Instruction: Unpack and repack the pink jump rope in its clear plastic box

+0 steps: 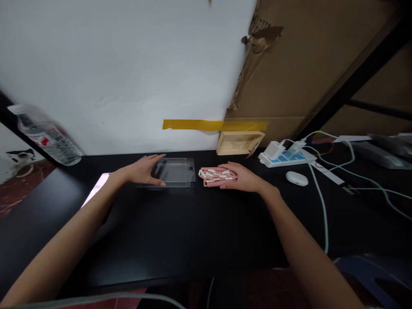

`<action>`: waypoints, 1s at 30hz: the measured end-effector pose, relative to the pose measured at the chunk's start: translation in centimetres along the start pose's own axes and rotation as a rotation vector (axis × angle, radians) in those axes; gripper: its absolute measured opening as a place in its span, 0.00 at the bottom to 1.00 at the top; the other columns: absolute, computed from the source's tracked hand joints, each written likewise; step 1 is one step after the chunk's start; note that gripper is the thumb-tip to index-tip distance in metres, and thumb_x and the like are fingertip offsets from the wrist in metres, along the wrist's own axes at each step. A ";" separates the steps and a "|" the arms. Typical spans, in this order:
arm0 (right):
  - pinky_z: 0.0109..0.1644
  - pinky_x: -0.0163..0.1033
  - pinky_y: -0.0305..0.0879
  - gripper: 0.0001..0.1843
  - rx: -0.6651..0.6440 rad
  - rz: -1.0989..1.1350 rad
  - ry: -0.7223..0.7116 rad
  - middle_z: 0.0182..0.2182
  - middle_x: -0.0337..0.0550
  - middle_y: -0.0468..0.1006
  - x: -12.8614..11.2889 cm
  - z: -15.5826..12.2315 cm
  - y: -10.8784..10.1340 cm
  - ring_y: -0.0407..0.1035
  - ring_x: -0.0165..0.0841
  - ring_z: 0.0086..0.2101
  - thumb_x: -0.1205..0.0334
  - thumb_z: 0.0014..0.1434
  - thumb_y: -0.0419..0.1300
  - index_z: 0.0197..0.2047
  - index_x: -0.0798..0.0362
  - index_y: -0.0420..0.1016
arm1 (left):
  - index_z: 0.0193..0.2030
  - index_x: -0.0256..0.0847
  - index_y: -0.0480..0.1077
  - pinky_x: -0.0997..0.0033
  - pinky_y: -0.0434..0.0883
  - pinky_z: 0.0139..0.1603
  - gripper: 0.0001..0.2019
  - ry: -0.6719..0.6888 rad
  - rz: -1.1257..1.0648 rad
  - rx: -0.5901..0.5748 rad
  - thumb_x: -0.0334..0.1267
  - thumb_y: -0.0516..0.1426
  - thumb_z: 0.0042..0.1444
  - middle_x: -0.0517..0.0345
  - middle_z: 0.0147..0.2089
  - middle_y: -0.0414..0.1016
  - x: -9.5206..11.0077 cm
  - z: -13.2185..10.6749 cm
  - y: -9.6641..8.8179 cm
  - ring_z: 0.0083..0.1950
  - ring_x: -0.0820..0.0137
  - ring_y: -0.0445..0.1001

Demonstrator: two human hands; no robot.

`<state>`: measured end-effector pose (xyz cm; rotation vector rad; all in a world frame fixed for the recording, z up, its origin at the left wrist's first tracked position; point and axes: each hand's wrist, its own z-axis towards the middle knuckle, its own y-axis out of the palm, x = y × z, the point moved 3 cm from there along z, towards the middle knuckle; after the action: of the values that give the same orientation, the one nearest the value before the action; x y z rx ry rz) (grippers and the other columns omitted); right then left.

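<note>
My left hand (143, 170) spans the left end of a clear plastic box (175, 172) lying flat on the black table, its fingers along the far side and its thumb along the near side. A bundle of pink and white pieces (216, 174) lies just right of the box, with a small gap between them. My right hand (241, 177) is around the bundle's right end, fingers behind and thumb in front. The bundle shows short white segments on top and pink strips at its sides; its exact kind is unclear. My right palm hides part of it.
A lit phone (96, 187) lies beside my left forearm, and a plastic bottle (48, 136) stands at the far left. A shallow wooden frame (240, 143) leans against the wall. To the right are a power strip (286, 159), a white earbud case (296, 178) and loose cables (322, 206).
</note>
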<state>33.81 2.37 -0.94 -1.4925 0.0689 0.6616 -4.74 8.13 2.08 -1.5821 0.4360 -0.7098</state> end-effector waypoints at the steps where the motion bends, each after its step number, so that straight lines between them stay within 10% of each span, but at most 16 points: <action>1: 0.66 0.64 0.58 0.41 0.013 0.009 -0.018 0.61 0.49 0.72 -0.1 0.1 0.1 0.63 0.55 0.62 0.40 0.47 0.72 0.63 0.41 0.72 | 0.77 0.39 0.43 0.45 0.57 0.68 0.58 0.014 -0.005 -0.002 0.70 0.59 0.48 0.38 0.74 0.53 0.2 0.0 0.0 0.72 0.43 0.56; 19: 0.58 0.56 0.69 0.38 0.131 0.184 -0.079 0.51 0.47 0.78 -1.4 0.3 0.6 0.74 0.48 0.51 0.49 0.40 0.77 0.54 0.48 0.74 | 0.71 0.32 0.57 0.46 0.50 0.72 0.55 0.081 0.068 0.204 0.75 0.56 0.48 0.32 0.68 0.60 1.8 0.6 1.7 0.70 0.45 0.58; 30: 0.60 0.59 0.67 0.38 0.111 0.100 -0.134 0.53 0.47 0.78 -2.7 0.6 1.3 0.71 0.49 0.54 0.47 0.43 0.75 0.57 0.45 0.75 | 0.71 0.44 0.57 0.44 0.52 0.71 0.51 0.159 0.049 0.212 0.75 0.58 0.47 0.42 0.67 0.63 2.3 0.4 1.6 0.68 0.47 0.61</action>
<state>30.79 1.83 -0.80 -1.3418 0.0766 0.8241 -2.60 6.69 0.95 -1.3172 0.4978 -0.8200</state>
